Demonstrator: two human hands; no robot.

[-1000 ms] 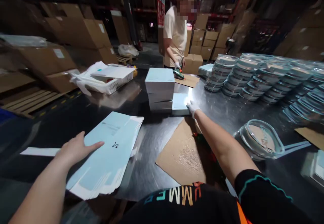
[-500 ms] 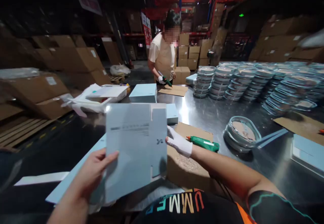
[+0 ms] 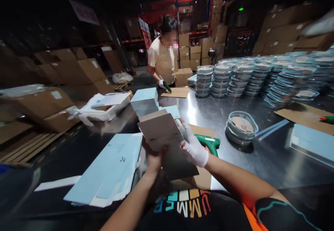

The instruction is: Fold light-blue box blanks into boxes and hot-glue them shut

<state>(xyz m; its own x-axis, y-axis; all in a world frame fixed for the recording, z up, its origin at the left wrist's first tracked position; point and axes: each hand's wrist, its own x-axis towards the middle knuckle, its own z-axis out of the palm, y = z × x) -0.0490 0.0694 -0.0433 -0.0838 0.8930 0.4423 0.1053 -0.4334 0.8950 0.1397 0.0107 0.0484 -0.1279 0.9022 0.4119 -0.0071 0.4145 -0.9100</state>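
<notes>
Both my hands hold one flat carton blank [image 3: 167, 144] above the steel table [image 3: 235, 161], its grey-brown inner side toward me. My bare left hand [image 3: 152, 158] grips its lower left edge. My white-gloved right hand [image 3: 194, 149] grips its right edge. A pile of pale blue flat carton blanks [image 3: 109, 168] lies to the left of my hands. A green glue gun [image 3: 210, 142] rests on a brown cardboard sheet [image 3: 202, 178] just beyond my right hand.
A stack of made-up pale blue boxes [image 3: 144, 100] stands behind the blank. A clear lidded container [image 3: 241, 126] sits to the right, with several stacks of them [image 3: 261, 78] at the far right. Across the table a person [image 3: 163, 62] works with another glue gun. A white basket [image 3: 109, 107] is far left.
My right hand came back from the box stack. Both hands lifted a blank off the pile and turned it, so its brown inner side faces me instead of the blue side.
</notes>
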